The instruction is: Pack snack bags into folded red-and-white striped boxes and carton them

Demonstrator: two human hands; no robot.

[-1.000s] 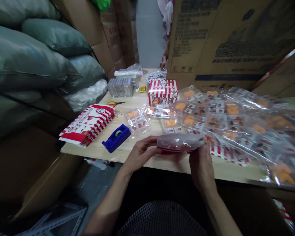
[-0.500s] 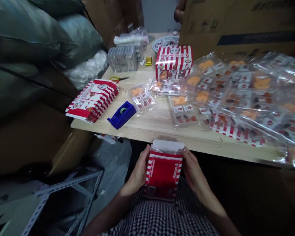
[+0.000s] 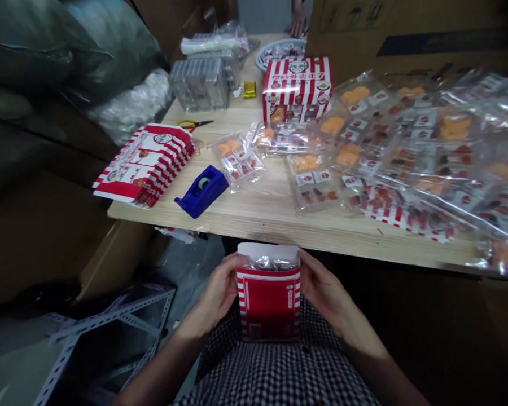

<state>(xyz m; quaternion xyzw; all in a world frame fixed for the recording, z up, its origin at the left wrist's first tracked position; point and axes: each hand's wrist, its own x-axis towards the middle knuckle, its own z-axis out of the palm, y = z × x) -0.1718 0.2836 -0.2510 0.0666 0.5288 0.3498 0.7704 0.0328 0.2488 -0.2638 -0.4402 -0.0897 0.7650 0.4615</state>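
Observation:
Both hands hold a red-and-white striped cardboard carton (image 3: 270,304) upright above my checked lap, just in front of the table edge. My left hand (image 3: 214,296) grips its left side and my right hand (image 3: 322,293) grips its right side. A clear plastic packet (image 3: 268,262) with dark contents shows in the carton's open top, below a raised white flap. The lower part of the packet is hidden inside the carton.
A wooden table (image 3: 275,225) bears several sealed snack packets (image 3: 427,146), a striped box (image 3: 297,89), flat cartons (image 3: 144,164), a blue tape dispenser (image 3: 202,190) and scissors (image 3: 193,124). A co-worker's hand (image 3: 297,22) rests at the far end. Sacks and cardboard boxes flank the table.
The packet held over the table edge a second ago now sits in the carton's open top. My hands have moved down and toward me, holding the carton upright.

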